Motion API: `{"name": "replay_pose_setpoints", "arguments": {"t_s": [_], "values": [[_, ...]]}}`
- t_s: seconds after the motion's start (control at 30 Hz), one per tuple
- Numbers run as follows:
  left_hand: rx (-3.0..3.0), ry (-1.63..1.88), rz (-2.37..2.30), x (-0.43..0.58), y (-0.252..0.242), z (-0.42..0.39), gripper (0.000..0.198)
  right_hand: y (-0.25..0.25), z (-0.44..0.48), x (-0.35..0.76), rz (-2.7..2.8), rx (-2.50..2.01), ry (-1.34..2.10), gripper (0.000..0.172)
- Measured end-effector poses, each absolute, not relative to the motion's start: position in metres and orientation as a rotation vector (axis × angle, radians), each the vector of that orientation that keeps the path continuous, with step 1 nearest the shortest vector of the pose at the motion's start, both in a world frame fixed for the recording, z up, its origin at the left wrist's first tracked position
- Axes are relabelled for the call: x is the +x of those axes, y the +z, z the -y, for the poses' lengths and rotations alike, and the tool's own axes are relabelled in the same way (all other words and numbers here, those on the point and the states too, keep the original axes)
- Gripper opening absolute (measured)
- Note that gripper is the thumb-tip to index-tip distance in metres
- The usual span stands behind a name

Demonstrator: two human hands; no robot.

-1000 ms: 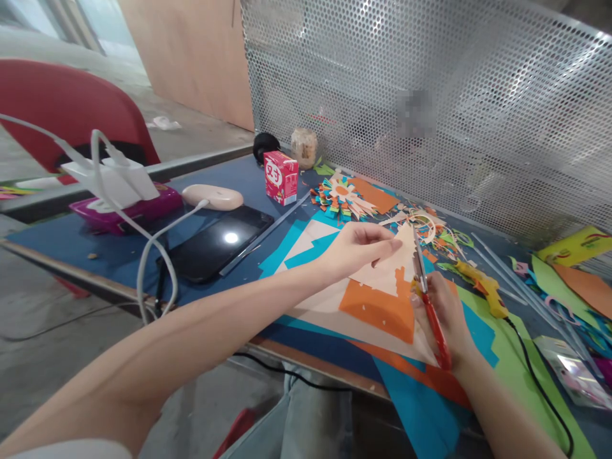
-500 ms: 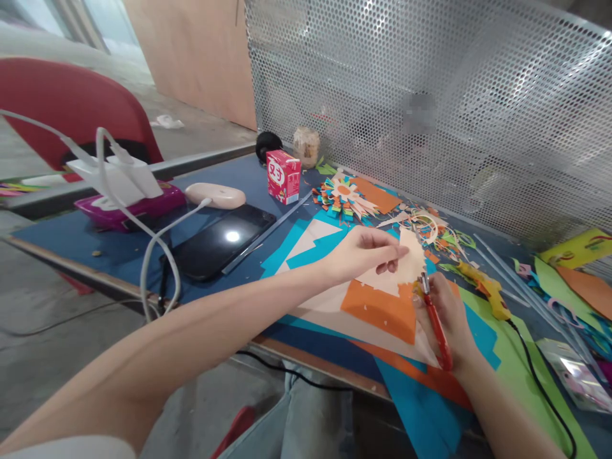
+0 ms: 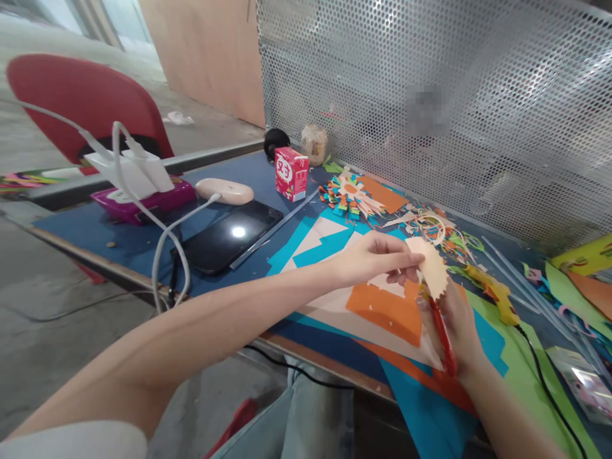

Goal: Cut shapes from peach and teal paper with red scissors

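Between thumb and fingers, my left hand [image 3: 385, 256] pinches a cream paper piece [image 3: 431, 264] with a zigzag outer edge. My right hand [image 3: 456, 322] is wrapped round red-handled scissors [image 3: 444, 338], just below that piece; the paper mostly hides the blades. Under both hands lie layered sheets: an orange sheet [image 3: 385, 315], a cream sheet [image 3: 329, 306] and blue paper [image 3: 306, 258]. Behind my left hand sits a layered paper flower [image 3: 351, 191] in blue, orange and cream, with fringed edges.
Paper scraps [image 3: 442, 233] litter the back right. A yellow glue gun [image 3: 497, 293] lies right, near clear glue sticks [image 3: 516, 274]. On the left are a black phone [image 3: 234, 239], a pink box [image 3: 291, 173], and white chargers [image 3: 138, 172] with cables. A perforated metal panel [image 3: 358, 76] borders the back.
The cream paper has turned in my left hand, and its toothed edge now faces right, covering the scissor blades. The view has shifted slightly, moving the scene a little rightward.
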State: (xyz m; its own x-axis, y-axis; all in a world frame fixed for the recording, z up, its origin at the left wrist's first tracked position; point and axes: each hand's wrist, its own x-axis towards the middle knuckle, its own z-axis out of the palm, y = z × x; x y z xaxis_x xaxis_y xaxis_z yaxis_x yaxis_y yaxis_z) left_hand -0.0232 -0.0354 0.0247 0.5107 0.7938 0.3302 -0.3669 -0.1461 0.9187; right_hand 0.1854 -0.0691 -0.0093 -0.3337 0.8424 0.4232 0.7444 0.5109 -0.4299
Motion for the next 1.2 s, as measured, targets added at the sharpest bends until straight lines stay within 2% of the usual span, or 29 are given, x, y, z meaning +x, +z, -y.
{"name": "replay_pose_setpoints", "arguments": {"t_s": [0.27, 0.53, 0.7, 0.9, 1.2], "values": [[1.321, 1.218, -0.489, -0.022, 0.025, 0.031, 0.029, -0.006, 0.068, 0.182, 2.038, -1.346, 0.398, 0.025], [1.398, 1.288, -0.565, -0.024, 0.029, 0.031, 0.032, -0.007, 0.066, 0.182, 2.037, -1.318, 0.369, 0.024], [1.421, 1.354, -0.506, -0.022, 0.022, 0.025, 0.026, -0.007, 0.067, 0.183, 2.002, -1.299, 0.482, 0.022], [1.39, 1.415, -0.546, -0.023, 0.025, 0.025, 0.01, -0.008, 0.066, 0.186, 2.0, -1.27, 0.542, 0.02], [1.431, 1.521, -0.711, -0.027, 0.035, 0.031, 0.011, -0.006, 0.066, 0.184, 2.045, -1.27, 0.47, 0.016]]}}
